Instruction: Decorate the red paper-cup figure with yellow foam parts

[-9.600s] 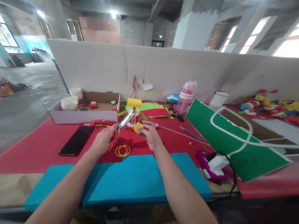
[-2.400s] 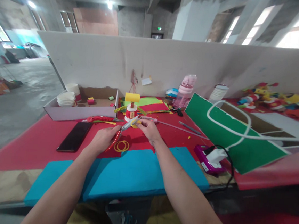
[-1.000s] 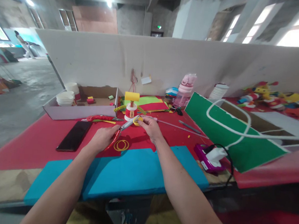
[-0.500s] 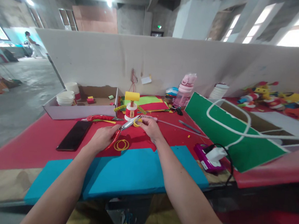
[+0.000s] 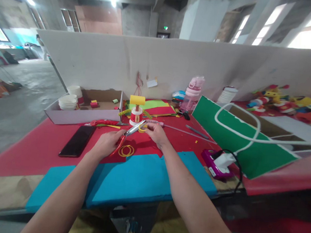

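Note:
My left hand [image 5: 106,143] grips the red handles of a pair of scissors [image 5: 135,128], whose silver blades point up and to the right. Between the fingers of my right hand [image 5: 155,133] is a small curled yellow piece [image 5: 142,128], right beside the blades. Just behind the scissors stands a red and white cup figure [image 5: 136,115] with a yellow roll [image 5: 137,100] on top and coiled green-yellow arms at its sides. Yellow rings [image 5: 126,151] lie on the red cloth below the scissors.
A black phone [image 5: 77,141] and an open box [image 5: 84,115] with paper cups are on the left. Blue foam [image 5: 139,178] lines the front edge. To the right are a purple power strip [image 5: 218,165], a green board [image 5: 232,136] and a pink bottle [image 5: 192,93].
The yellow piece in my right hand has shifted very slightly. My left hand and the scissors look almost unchanged. A distant person at the far left has moved right, partly behind the partition.

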Motion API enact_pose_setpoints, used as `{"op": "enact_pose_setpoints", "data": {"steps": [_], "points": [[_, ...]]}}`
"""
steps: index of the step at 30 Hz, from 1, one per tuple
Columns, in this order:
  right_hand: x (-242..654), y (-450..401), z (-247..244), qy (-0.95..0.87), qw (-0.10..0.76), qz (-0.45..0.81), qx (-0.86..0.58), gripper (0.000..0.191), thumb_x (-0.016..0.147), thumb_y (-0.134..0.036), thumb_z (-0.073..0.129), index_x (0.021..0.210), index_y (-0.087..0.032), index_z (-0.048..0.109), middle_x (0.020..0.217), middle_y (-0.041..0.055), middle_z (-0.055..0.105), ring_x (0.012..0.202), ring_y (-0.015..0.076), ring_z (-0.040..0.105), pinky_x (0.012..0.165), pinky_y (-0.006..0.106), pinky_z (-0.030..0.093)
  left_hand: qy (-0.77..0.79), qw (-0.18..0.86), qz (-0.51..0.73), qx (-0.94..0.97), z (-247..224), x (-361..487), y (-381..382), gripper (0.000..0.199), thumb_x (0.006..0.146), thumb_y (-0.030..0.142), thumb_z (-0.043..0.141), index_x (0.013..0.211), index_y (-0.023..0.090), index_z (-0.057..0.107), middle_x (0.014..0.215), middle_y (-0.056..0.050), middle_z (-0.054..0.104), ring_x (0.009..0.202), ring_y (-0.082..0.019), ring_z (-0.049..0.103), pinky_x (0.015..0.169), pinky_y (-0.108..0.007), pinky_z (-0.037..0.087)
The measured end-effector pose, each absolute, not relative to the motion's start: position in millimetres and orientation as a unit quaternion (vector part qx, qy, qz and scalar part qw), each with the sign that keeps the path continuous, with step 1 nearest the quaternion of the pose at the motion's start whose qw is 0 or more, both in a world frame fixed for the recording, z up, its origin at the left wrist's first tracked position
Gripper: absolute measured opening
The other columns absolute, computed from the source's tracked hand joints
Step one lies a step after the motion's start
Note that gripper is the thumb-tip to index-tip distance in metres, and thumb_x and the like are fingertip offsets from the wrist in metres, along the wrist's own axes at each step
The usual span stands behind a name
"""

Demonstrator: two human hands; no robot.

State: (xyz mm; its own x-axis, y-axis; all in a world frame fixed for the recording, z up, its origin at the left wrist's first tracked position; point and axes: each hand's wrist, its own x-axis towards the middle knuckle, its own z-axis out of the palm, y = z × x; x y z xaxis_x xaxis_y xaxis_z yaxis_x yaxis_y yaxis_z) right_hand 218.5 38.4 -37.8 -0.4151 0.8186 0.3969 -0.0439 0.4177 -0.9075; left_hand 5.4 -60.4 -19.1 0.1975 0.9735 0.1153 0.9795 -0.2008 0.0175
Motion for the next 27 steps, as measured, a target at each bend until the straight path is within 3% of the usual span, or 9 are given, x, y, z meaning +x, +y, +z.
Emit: {"op": "enact_pose_setpoints", "data": {"steps": [27], "points": [[219.2,39.9,-39.8,-0.681,0.457,0.497,-0.283,0.026,0.069,-0.042,0.071,0.080,-0.019,0.073,0.084,0.0029,0.072,0.086,0.0208,0.065,0.084,0.034,0.048,-0.633,0.037,-0.038,-0.772,-15.4,6.4,-64.0,0.044,0.089,0.025,0.039,0.131,0.020,0.047,0.108,-0.013,0.069,0.098,-0.028,0.065,0.072,-0.030,0.045]]}}
